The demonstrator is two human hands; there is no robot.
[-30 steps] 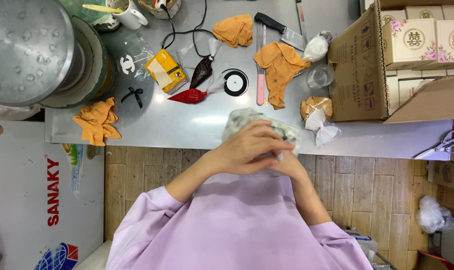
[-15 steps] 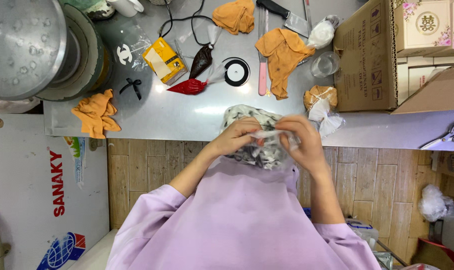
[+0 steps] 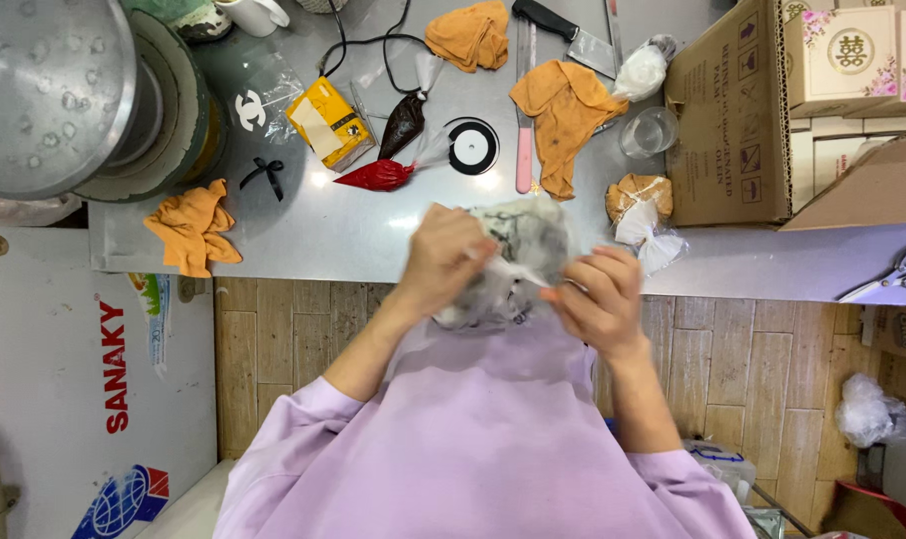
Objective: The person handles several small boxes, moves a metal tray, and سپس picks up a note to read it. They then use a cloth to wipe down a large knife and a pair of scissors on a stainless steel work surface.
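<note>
Left hand (image 3: pixel 443 262): grip clenched on the left side of the bag, fingers curled over its top edge.
Bag (image 3: pixel 518 255): clear, crumpled plastic, blurred, with dark and grey patches showing through; held up between both hands, over the near edge of the steel surface (image 3: pixel 353 235).
Right hand (image 3: pixel 601 299): grip pinching the bag's lower right edge, just right of and below the bag.
Red piping bag (image 3: pixel 378 176): on the surface, beyond the bag and to its left.
</note>
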